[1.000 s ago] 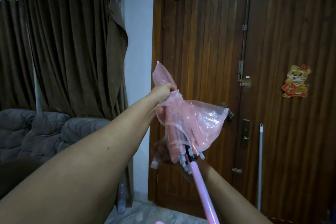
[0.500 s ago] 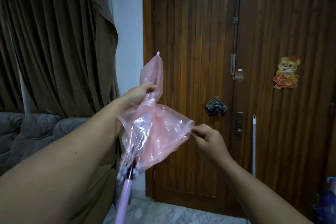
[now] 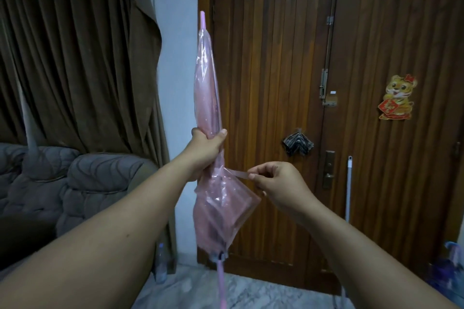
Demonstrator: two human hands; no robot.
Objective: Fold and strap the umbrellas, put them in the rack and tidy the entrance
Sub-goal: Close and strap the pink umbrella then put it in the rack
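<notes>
Left hand (image 3: 204, 152) wrapped tight round pink umbrella (image 3: 208, 98), held upright, tip up, before wooden door (image 3: 273, 98). Right hand (image 3: 275, 183) pinched strap (image 3: 236, 172) between thumb and fingertips, strap pulled taut sideways off canopy.

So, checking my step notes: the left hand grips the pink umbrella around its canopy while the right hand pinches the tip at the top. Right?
Not quite. In the head view the right hand pinches the strap, not the tip; the left hand does grip the pink umbrella.

Left hand (image 3: 204, 152) gripping, arm outstretched, right hand (image 3: 275, 184) fingers pinching
</notes>
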